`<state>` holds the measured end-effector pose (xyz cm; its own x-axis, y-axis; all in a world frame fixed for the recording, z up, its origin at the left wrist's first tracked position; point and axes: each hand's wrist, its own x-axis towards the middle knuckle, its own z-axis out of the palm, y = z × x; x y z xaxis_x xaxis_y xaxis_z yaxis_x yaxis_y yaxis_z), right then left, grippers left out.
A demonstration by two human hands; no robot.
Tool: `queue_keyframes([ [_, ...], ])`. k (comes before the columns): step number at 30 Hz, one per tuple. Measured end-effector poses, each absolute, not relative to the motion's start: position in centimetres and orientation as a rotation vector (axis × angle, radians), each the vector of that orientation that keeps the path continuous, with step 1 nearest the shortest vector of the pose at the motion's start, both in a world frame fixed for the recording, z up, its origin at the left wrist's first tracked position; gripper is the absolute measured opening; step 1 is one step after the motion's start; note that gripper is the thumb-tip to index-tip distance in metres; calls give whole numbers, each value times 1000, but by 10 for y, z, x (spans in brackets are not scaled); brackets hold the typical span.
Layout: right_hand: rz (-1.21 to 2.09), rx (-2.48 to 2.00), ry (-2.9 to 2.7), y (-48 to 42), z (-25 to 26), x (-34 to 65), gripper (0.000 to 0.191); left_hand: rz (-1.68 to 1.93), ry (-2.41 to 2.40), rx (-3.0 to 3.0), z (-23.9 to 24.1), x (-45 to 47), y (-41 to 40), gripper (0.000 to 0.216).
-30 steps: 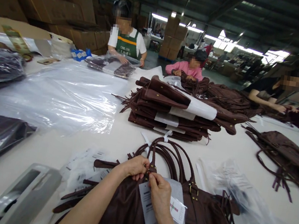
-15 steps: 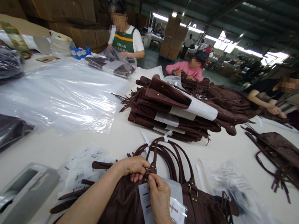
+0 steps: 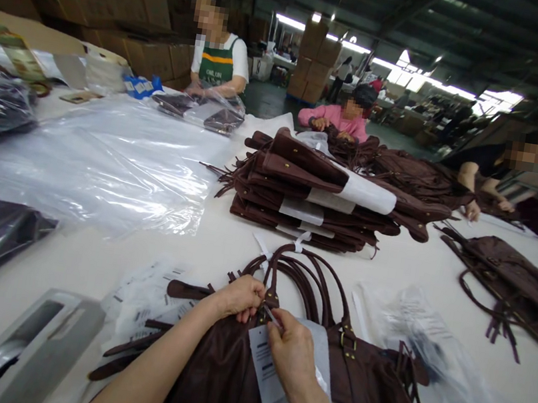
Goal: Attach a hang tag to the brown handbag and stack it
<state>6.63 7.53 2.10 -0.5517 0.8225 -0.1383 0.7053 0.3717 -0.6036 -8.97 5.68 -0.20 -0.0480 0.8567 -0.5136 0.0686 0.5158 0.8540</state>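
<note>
While both hands meet at the base of the handles, the dark brown handbag [image 3: 231,384] lies flat on the table [image 3: 221,248] directly under the person's forearms, its looped handles [image 3: 307,281] arching away beyond the fingertips. The left hand [image 3: 239,297] is closed in a pinch on the metal fitting where a handle joins the bag. The right hand [image 3: 293,357] is also closed, thumb and forefinger gripping the top of a white hang tag [image 3: 262,362] and its thin fastener just beside the left fingertips. By the look of it, the step in hand is fixing the tag to the handle fitting; the next move would call for a fine, steady pull with the left hand bracing the hardware. Beyond the handles sits a stack of folded brown bags [image 3: 320,199]. To the left of the left hand lie loose paper tags [image 3: 149,291], and to the right of the right hand crumpled clear plastic bags [image 3: 411,330]. Other people work at the far side.
</note>
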Motion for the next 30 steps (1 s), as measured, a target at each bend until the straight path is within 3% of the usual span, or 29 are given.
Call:
queue_keyframes([
  [5,720,-1351,-2664,78,35,66,34,894,1709,786,8,-91,52,10],
  [11,1093,-1414,-2424,88,29,68,19,1058,1695,651,22,-94,41,7],
  [19,1144,-1342,-2325,88,32,66,28,1149,1614,567,20,-87,43,9],
  [25,1573,-1244,-2106,85,18,64,19,1163,1520,522,29,-89,36,8],
  [30,1620,-1226,-2008,86,7,67,24,1141,1452,514,40,-93,30,11],
])
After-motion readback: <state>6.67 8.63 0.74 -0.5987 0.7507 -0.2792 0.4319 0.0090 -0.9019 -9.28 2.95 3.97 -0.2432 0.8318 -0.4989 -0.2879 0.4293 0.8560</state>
